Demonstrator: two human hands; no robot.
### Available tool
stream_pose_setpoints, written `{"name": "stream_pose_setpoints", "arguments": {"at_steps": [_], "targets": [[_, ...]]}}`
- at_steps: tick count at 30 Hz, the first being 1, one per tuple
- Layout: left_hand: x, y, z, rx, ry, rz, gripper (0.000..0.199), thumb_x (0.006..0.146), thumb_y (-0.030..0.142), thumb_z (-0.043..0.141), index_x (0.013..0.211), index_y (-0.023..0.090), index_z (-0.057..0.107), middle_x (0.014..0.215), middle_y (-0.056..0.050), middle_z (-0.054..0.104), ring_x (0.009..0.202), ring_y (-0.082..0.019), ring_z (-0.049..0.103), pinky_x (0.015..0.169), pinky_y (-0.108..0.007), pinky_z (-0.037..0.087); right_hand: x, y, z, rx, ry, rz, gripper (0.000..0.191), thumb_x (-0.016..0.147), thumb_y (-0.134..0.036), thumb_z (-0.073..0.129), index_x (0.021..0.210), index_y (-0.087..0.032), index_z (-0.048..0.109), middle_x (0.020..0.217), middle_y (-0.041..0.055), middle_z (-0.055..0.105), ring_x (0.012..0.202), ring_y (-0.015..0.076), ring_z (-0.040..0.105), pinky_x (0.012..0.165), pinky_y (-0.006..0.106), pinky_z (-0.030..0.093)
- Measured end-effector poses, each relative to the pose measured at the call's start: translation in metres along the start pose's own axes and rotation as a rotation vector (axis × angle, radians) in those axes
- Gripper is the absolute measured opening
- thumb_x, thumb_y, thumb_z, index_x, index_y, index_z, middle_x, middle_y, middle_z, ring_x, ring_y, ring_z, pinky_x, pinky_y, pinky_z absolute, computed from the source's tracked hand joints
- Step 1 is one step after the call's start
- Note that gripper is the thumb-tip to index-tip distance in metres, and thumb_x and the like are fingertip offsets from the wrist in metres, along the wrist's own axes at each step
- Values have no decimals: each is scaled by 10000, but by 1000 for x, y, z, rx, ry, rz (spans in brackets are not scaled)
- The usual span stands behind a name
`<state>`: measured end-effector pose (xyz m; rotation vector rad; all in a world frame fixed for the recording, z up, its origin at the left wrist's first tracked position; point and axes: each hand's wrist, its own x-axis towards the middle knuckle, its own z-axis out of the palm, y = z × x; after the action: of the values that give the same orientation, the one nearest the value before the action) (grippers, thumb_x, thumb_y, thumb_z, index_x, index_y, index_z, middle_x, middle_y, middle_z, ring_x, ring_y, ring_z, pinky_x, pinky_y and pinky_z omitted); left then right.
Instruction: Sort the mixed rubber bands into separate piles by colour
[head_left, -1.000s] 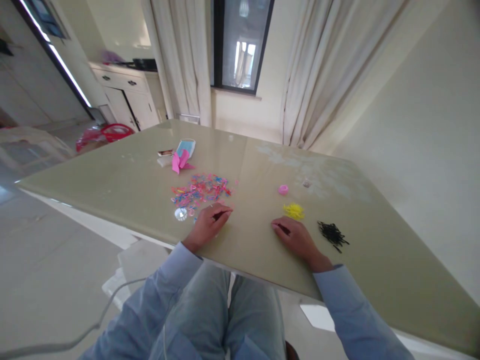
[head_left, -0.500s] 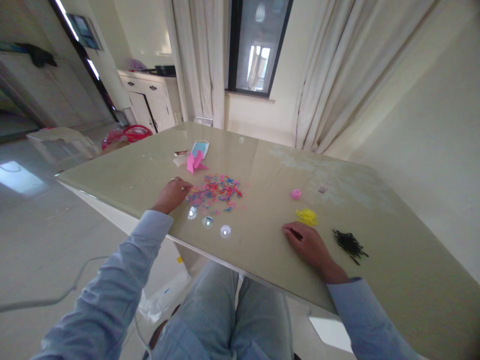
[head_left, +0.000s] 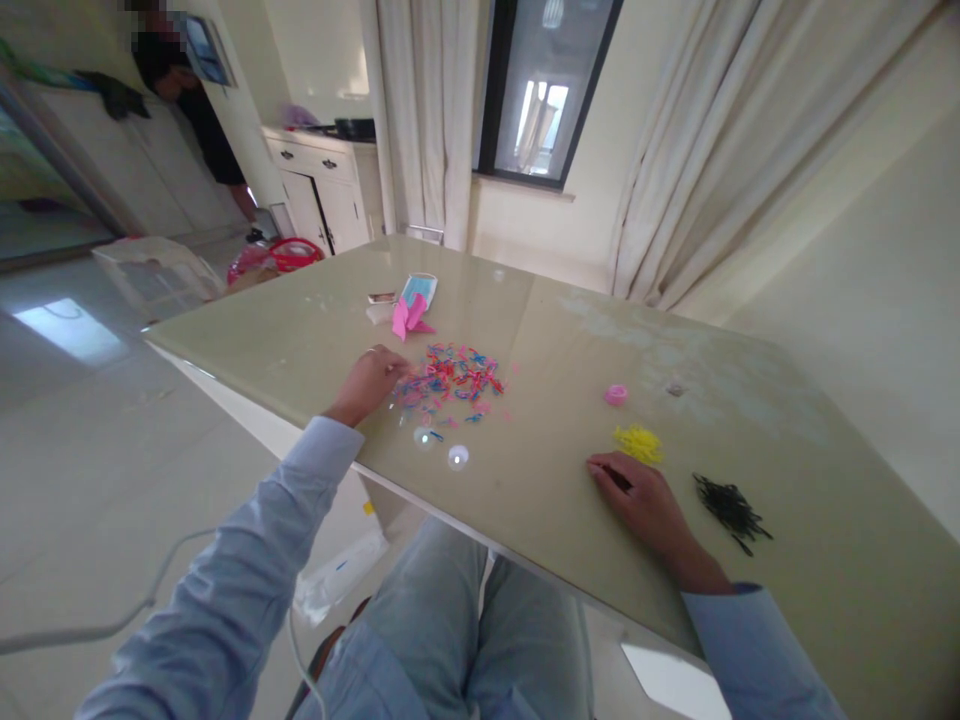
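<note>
So the left hand (head_left: 373,383) is at the left edge of the mixed colorful pile (head_left: 454,380) on the desk (head_left: 540,450), fingertips bunched, can't tell if they've got anything; right hand (head_left: 634,490) rests loosely curled just below the yellow pile (head_left: 638,443), black pile (head_left: 729,508) further right

The person wears a light blue shirt with long sleeves. The left sleeve (head_left: 247,560) is heavily creased along the forearm and ends in a plain, smoother cuff (head_left: 330,437); the right sleeve (head_left: 757,640) reaches the wrist, its edge dark on one side. The left hand (head_left: 367,380) has a thin ring (head_left: 372,351). The trousers (head_left: 442,600) are faded blue-grey.
</note>
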<state>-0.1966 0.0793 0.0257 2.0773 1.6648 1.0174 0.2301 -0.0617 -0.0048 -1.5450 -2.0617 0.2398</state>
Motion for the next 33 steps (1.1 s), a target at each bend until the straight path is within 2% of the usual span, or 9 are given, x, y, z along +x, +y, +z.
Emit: {"name": "stream_pose_setpoints", "arguments": {"at_steps": [2, 4, 6, 7, 10, 16, 23, 29, 33], "targets": [[-10, 14, -3, -296, 27, -110, 166, 727, 309, 718, 752, 146, 742, 700, -35, 628, 651, -143, 516, 633, -264, 418, 0, 0, 0, -2, 4, 3, 261, 920, -366, 514, 920, -197, 713, 905, 73, 756, 806, 222, 701, 742, 351, 551], [-22, 32, -5, -741, -15, -253, 230, 729, 361, 764, 803, 148, 719, 636, 13, 557, 573, -97, 438, 557, -228, 369, 0, 0, 1, -1, 6, 3, 260, 922, -363, 513, 925, -198, 713, 908, 75, 755, 805, 219, 700, 742, 347, 550], [-35, 55, -6, -1216, -174, -322, 251, 706, 335, 814, 779, 145, 668, 666, 30, 524, 575, -69, 421, 531, -196, 356, 0, 0, 1, -2, 8, 3, 257, 925, -359, 510, 925, -200, 711, 911, 75, 755, 807, 216, 699, 749, 343, 546], [-40, 67, -5, -1377, -263, -362, 248, 701, 295, 827, 773, 138, 649, 707, 28, 531, 577, -56, 418, 514, -182, 348, 0, 0, 1, -5, 11, 3, 254, 925, -357, 510, 923, -201, 710, 909, 74, 754, 806, 215, 698, 751, 341, 544], [-55, 102, 3, -1626, -426, -490, 215, 731, 220, 813, 790, 126, 629, 764, 29, 533, 562, -33, 411, 492, -165, 361, -1, -1, 2, -16, 14, 6, 242, 926, -347, 513, 920, -200, 706, 892, 71, 748, 795, 212, 690, 744, 335, 533], [-72, 158, 32, -1768, -640, -587, 168, 789, 210, 775, 819, 124, 634, 800, 24, 537, 553, -21, 411, 492, -160, 380, -1, -6, 1, -18, -5, 19, 221, 934, -313, 512, 922, -197, 700, 875, 67, 734, 790, 201, 669, 740, 316, 502], [-77, 198, 61, -1793, -814, -611, 141, 822, 200, 740, 910, 124, 661, 822, 13, 543, 563, -21, 426, 502, -161, 381, -1, -11, 1, -29, -11, 64, 188, 930, -269, 535, 944, -192, 706, 886, 62, 730, 796, 191, 650, 742, 300, 466], [-70, 226, 76, -1758, -881, -588, 152, 806, 215, 750, 883, 121, 658, 805, 15, 545, 556, -20, 427, 504, -162, 375, 0, -16, 1, -46, -23, 79, 144, 914, -215, 561, 946, -193, 700, 870, 48, 721, 776, 176, 626, 714, 276, 421], [-57, 244, 106, -1616, -864, -497, 243, 704, 271, 818, 825, 133, 658, 750, 23, 554, 544, -33, 449, 494, -173, 366, 0, -15, 2, -67, -29, 72, 129, 906, -194, 558, 899, -190, 686, 843, 48, 711, 748, 176, 612, 672, 266, 396]]}}
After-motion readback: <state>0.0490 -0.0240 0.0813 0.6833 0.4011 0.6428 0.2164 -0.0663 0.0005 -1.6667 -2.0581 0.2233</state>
